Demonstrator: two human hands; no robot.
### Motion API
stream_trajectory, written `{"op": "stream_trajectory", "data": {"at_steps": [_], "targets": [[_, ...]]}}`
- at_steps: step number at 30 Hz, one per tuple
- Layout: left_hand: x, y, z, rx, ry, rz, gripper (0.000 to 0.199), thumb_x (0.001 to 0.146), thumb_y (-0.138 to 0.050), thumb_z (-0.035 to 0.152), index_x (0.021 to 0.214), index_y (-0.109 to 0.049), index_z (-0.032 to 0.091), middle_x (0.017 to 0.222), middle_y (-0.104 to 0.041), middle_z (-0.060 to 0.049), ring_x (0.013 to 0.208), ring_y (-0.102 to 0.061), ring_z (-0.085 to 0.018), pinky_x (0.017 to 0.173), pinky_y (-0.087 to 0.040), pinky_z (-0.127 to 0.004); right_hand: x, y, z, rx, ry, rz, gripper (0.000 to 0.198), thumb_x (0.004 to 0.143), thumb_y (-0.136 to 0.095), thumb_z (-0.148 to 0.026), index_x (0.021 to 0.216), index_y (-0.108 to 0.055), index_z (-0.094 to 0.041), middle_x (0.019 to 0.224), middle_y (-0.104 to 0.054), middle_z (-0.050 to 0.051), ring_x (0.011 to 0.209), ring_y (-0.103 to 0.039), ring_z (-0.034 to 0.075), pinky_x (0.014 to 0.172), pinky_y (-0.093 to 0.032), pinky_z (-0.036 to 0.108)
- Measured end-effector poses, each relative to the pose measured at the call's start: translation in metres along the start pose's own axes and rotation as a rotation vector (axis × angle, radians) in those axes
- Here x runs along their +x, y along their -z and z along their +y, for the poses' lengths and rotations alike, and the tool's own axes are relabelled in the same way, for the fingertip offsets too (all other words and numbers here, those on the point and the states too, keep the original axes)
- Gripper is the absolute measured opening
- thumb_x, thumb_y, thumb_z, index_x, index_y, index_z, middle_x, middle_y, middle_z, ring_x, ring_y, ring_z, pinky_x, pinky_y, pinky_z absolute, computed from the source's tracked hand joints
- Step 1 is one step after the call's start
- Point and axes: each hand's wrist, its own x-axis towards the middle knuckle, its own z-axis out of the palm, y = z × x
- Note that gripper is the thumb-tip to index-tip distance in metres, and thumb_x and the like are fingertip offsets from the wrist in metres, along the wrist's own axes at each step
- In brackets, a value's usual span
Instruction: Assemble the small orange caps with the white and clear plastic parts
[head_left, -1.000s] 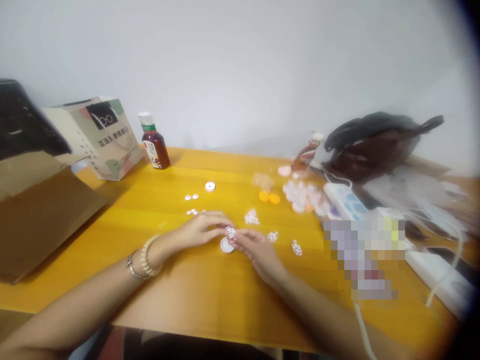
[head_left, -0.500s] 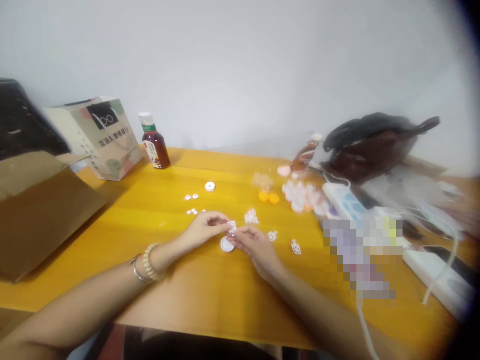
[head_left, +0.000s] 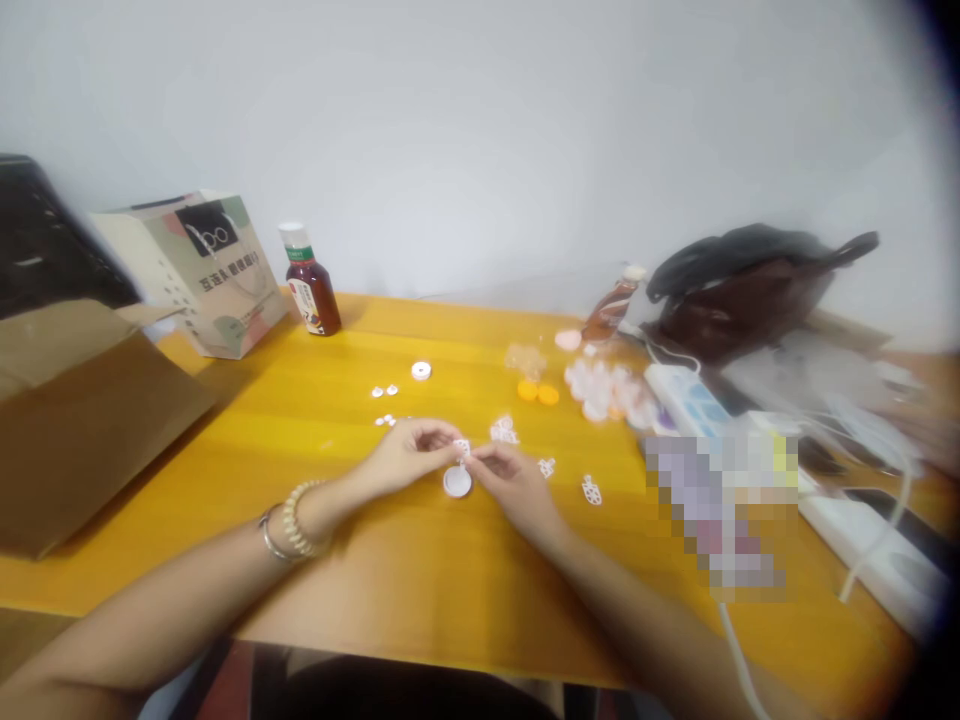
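Between the fingertips of my left hand (head_left: 416,450) and my right hand (head_left: 514,480) is a small white openwork piece (head_left: 463,449), pinched from both sides. Its exact kind is too small and blurred to tell. Just below it lies a round white disc (head_left: 457,482) with a raised rim, flat on the table. To the right of my fingers rest similar white openwork pieces: a small cluster (head_left: 505,430), one small piece (head_left: 547,467) and a longer one (head_left: 592,490). Small white round parts (head_left: 385,391) lie beyond my left hand, near a thick white ring (head_left: 421,371).
A cardboard box (head_left: 97,430) and a paper bag (head_left: 225,280) stand at left, beside a bottle of dark red drink (head_left: 311,285). Orange caps (head_left: 538,393), pale round pieces (head_left: 607,388), a second bottle (head_left: 611,308), a dark bag (head_left: 750,300) and a power strip (head_left: 862,550) with cables occupy the right.
My right fingers have risen slightly, and more of the white disc shows below them. Both hands still pinch the small openwork piece.
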Motion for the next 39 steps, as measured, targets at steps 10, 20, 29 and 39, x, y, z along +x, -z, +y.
{"op": "stream_trajectory", "data": {"at_steps": [10,20,29,39], "targets": [[-0.008,0.011,0.002,0.317,-0.118,-0.137,0.021,0.079,-0.057,0.032,0.087,-0.064,0.014,0.082,-0.067,-0.005,0.075,-0.061,-0.014,0.071,-0.048,-0.024,-0.001,0.002,0.019,-0.446,0.289,-0.158,0.025,0.068,-0.066,-0.028,0.089,-0.054,-0.02,0.089,-0.06,0.004,0.086,-0.055,0.019,0.078,-0.043,0.033],[-0.011,0.008,0.008,0.404,-0.168,-0.215,0.019,0.082,-0.054,0.029,0.092,-0.064,0.015,0.087,-0.069,-0.005,0.078,-0.063,-0.014,0.074,-0.048,-0.024,0.001,0.001,0.022,-0.451,0.304,-0.141,0.022,0.068,-0.066,-0.028,0.086,-0.056,-0.02,0.084,-0.061,0.003,0.082,-0.057,0.018,0.074,-0.045,0.031],[-0.013,0.002,0.008,0.551,-0.187,-0.166,0.018,0.081,-0.055,0.029,0.084,-0.066,0.016,0.08,-0.068,-0.004,0.071,-0.061,-0.014,0.069,-0.046,-0.023,0.001,0.001,0.022,-0.405,0.316,-0.133,0.02,0.07,-0.065,-0.028,0.088,-0.058,-0.02,0.082,-0.063,0.002,0.08,-0.058,0.017,0.073,-0.046,0.029],[-0.009,0.005,0.007,0.514,-0.201,-0.2,0.017,0.079,-0.057,0.03,0.079,-0.066,0.015,0.077,-0.069,-0.004,0.071,-0.062,-0.015,0.068,-0.046,-0.024,0.002,0.003,0.02,-0.369,0.244,-0.187,0.03,0.067,-0.069,-0.028,0.093,-0.058,-0.02,0.087,-0.062,0.003,0.083,-0.057,0.017,0.076,-0.046,0.032]]}}
